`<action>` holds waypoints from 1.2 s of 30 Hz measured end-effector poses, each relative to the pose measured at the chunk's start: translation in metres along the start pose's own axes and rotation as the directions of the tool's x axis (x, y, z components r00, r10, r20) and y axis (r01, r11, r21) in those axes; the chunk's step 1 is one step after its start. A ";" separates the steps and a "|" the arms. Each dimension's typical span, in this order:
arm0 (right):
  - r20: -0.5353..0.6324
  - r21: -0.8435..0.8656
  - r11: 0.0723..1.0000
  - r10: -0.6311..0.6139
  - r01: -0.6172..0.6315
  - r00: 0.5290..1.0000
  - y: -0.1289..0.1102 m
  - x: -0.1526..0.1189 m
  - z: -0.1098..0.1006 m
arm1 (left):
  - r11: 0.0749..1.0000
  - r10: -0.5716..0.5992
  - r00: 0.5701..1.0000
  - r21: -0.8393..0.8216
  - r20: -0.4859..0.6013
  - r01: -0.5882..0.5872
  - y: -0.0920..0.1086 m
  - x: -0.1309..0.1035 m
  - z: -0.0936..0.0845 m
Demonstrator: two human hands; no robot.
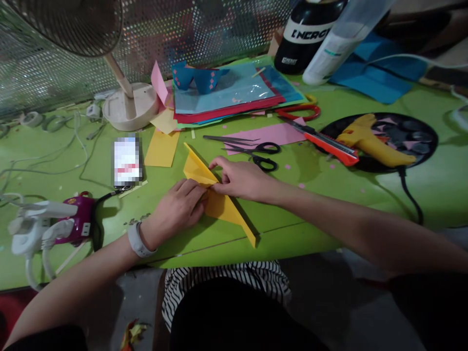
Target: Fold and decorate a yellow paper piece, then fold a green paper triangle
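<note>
A sheet of yellow paper [221, 207], folded with a narrow raised strip along one long edge, lies slantwise near the front of the green table. My left hand [179, 202], with a pale band on the wrist, has its fingers bent together and holds the middle of the sheet from the left. From the right, my right hand [241, 179] pinches the folded edge close to the left fingertips. The fingertips cover the paper's centre. Just beyond my right hand are black-handled scissors [265, 163] and metal tweezers [230, 140], beside a pink paper strip [270, 136].
A yellow glue gun [380, 144] rests on a round black tray [426, 141], with a red box cutter [332, 145] overlapping its left edge. To the left are a phone [126, 161], a purple power strip [78, 219] and a fan [129, 105]. Coloured sheets [226, 109] lie stacked behind.
</note>
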State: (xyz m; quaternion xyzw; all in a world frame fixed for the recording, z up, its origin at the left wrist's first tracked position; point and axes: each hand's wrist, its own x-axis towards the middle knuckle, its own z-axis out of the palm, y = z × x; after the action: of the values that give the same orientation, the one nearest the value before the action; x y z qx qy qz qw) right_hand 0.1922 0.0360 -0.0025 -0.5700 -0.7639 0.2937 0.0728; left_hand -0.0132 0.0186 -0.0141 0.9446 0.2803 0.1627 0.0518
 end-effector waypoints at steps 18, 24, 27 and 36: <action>0.010 0.003 1.000 -0.003 0.003 1.000 0.001 0.000 -0.002 | 0.992 0.072 0.981 0.092 0.178 -0.089 -0.002 0.010 -0.015; -0.005 0.001 1.000 -0.018 0.018 1.000 0.002 0.000 -0.002 | 0.986 0.070 0.983 0.138 0.171 -0.095 0.002 0.004 -0.016; -0.009 0.004 1.000 -0.013 0.013 1.000 0.002 0.000 -0.001 | 0.988 0.056 0.986 0.135 0.155 -0.078 0.004 0.000 -0.017; -0.004 -0.007 1.000 -0.012 0.012 1.000 0.001 0.000 -0.002 | 0.999 -0.010 0.990 0.038 0.142 0.005 0.005 -0.005 -0.020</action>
State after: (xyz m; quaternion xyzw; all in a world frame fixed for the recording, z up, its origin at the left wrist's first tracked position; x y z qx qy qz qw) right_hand 0.1942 0.0369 -0.0020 -0.5661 -0.7684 0.2893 0.0742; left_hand -0.0210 0.0120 0.0045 0.9536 0.2823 0.0896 0.0547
